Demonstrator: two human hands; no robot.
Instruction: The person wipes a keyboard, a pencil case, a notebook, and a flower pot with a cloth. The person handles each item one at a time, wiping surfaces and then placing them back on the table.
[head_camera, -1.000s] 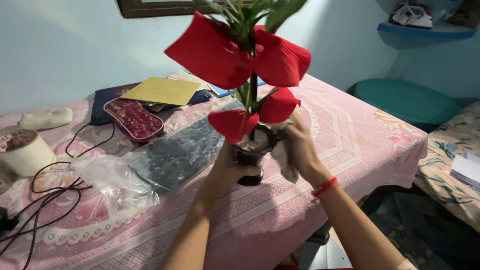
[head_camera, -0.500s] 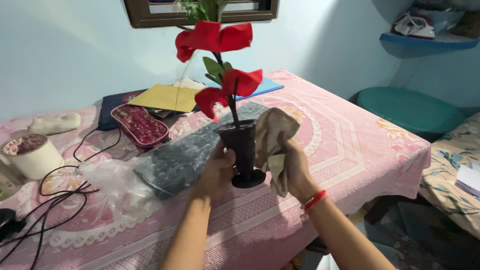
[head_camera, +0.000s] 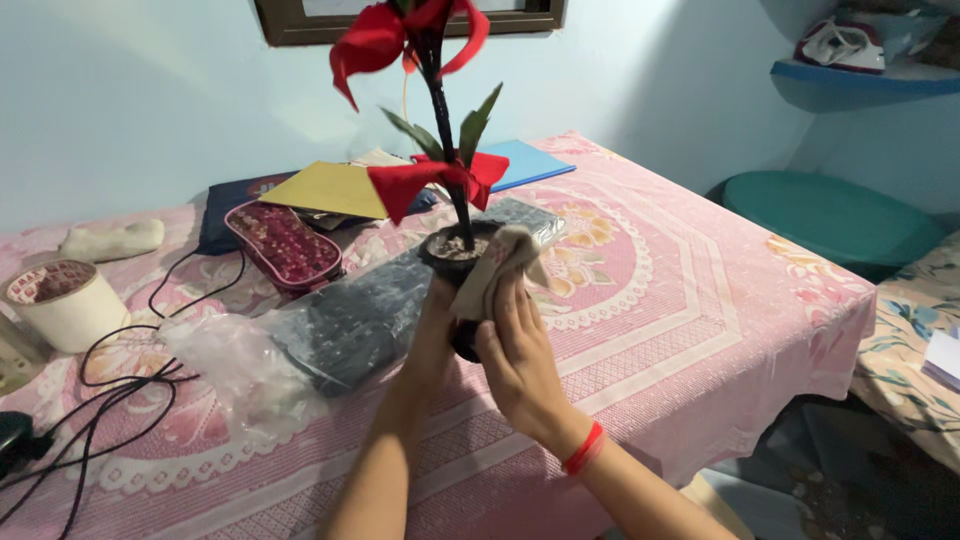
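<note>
I see my left hand (head_camera: 432, 335) gripping the black flower pot (head_camera: 460, 262) from its 9 o'clock side, pot held upright above the pink tablecloth (head_camera: 690, 300). My right hand (head_camera: 520, 350) presses a beige cloth (head_camera: 497, 268) against the pot's 3 o'clock side, red band on that wrist. Red fabric flowers (head_camera: 430, 180) rise on the stem at 12. A plastic-wrapped keyboard (head_camera: 360, 315) lies just at the pot's 9 o'clock. Yellow paper (head_camera: 325, 188) and maroon pouch (head_camera: 285, 243) at 10, white cup (head_camera: 62, 303) and black cables (head_camera: 110, 385) far at 9.

Left hand (head_camera: 432, 335) curled in a grip, right hand (head_camera: 520, 360) raised beside it, fingers (head_camera: 515, 310) extended
</note>
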